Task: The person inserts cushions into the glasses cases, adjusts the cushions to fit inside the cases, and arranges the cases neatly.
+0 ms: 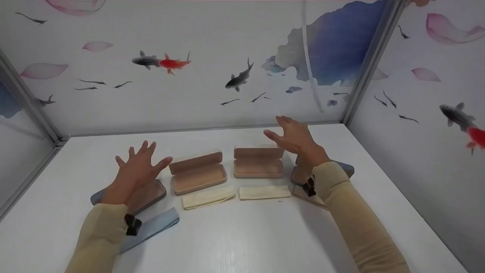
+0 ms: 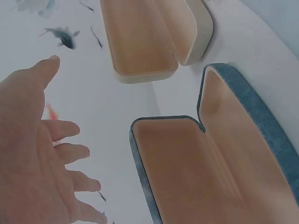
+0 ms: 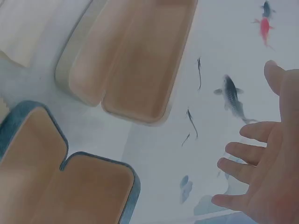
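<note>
— Two hands to check: how far apart are the fingers on each?

— Your left hand is spread wide, fingers separate and thumb held out; your right hand is spread as well, its thumb away from the fingers. You grip nothing with either.

— And on the left, any contact?

— You hold that hand above the left blue case, apart from it; the case stands open, its tan lining showing. Nearer you lies a folded blue cloth, partly behind your wrist.

— The right?

— You have it raised near the lid of the right cream case, and your wrist hides part of the right blue case. Both are open on the white table.

— What sits between your arms?

— The left cream case, open beside the right one, with a folded cream cloth in front of each.
</note>
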The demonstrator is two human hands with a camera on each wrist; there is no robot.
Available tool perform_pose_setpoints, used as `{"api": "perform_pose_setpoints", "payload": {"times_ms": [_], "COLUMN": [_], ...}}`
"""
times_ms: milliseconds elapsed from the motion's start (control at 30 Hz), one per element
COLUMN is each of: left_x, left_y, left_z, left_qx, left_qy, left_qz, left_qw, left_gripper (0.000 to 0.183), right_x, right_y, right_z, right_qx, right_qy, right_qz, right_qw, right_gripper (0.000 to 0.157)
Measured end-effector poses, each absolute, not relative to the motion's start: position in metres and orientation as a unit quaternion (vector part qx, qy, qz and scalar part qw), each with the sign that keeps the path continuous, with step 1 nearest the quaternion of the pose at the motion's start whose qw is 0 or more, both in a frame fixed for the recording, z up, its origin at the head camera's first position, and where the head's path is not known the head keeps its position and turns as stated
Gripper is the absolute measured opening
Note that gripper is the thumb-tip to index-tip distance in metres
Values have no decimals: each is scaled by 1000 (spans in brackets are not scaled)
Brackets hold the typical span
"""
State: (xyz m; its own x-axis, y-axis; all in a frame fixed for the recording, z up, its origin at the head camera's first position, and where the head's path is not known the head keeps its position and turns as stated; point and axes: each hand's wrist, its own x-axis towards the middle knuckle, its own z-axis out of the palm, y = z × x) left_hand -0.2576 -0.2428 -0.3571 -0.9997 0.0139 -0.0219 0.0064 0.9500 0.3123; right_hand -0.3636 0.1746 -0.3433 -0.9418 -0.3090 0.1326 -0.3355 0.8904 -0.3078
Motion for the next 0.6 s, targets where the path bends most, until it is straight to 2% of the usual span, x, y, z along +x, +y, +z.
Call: {"api": "perform_pose_setpoints", "payload": {"times_ms": [100,267,433,600], "left_x": [-248,-229,-210,-195], "left_y": [-243,-245,-249,-256], "left_z": [-355,-353,-354,-357], "left_qx": [-6,-11,-22,-31], "left_qy": [983,973,960,944], "left_qz": [181,231,281,327], "left_qw": [10,-4,-2,-3], "left_gripper": [93,87,90,82], "right_x": [-358,-348,-337,-327], "right_y": [169,159,148,139], "right_z": [-342,-343,-347,-354], "right_qx": [178,177,187,205], "right_qy": [-965,-953,-937,-906], "right_qz": [183,236,287,358], "right_qw": [60,61,70,89], "right_gripper": [82,75,68,59]}}
